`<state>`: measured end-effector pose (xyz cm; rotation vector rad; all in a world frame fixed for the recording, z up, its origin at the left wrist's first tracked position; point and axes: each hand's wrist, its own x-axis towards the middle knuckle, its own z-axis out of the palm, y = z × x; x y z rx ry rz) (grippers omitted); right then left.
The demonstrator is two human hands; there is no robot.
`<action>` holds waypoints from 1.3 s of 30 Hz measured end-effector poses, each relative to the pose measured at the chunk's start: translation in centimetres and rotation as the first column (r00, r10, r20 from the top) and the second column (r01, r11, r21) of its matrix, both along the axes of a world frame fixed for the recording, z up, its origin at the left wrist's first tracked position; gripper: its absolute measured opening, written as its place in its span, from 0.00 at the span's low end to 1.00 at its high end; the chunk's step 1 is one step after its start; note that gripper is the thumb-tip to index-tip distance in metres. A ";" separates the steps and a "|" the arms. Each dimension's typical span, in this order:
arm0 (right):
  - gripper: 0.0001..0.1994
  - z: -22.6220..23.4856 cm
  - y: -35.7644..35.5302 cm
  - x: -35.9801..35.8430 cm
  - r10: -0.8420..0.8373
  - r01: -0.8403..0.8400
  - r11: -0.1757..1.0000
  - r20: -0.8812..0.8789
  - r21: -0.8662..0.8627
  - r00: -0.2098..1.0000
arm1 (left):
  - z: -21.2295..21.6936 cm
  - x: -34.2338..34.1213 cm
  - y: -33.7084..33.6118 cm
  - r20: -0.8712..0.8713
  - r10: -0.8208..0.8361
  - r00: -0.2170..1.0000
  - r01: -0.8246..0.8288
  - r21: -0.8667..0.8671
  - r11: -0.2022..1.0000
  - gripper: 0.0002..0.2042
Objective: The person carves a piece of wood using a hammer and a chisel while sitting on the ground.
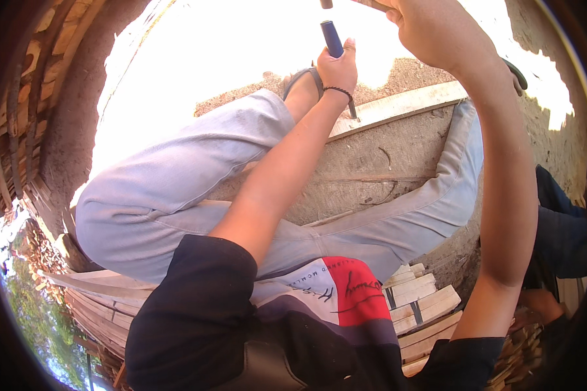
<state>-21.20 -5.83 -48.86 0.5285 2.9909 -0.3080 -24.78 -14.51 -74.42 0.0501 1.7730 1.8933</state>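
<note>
My left hand [340,70] is wrapped round a chisel [332,39] with a blue handle. The chisel stands nearly upright, its dark blade touching a pale wooden board [407,109] beside a small notch. My right hand [427,29] is raised at the upper edge, closed round the handle of a hammer [372,5]. Most of the hammer is cut off by the frame; a dark end, apparently its head, shows just above the chisel. Between my legs, the board lies slanting across the ground, one end by my right foot.
Stacked wooden strips [421,306] lie beside me at the lower right, with more planks [101,306] at the lower left. Another person's dark-clothed leg [564,234] is close by on the right. Piled wood [42,72] lines the far left. Strong sunlight washes out the ground ahead.
</note>
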 end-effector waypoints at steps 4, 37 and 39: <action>0.13 -1.6 2.0 1.0 0.125 -0.106 0.991 -0.306 0.079 0.944 | 0.4 -0.1 0.4 0.062 -0.030 0.998 0.032 -0.042 0.999 0.13; 0.22 -9.2 -4.6 19.8 -0.888 0.622 0.125 0.193 -0.773 0.417 | 9.0 -1.4 0.6 0.172 -0.687 0.706 0.646 0.241 0.724 0.21; 0.22 -10.3 -5.6 20.5 -0.908 0.597 0.053 0.211 -0.800 0.363 | 7.3 -0.2 0.9 0.107 -0.775 0.623 0.767 0.114 0.632 0.20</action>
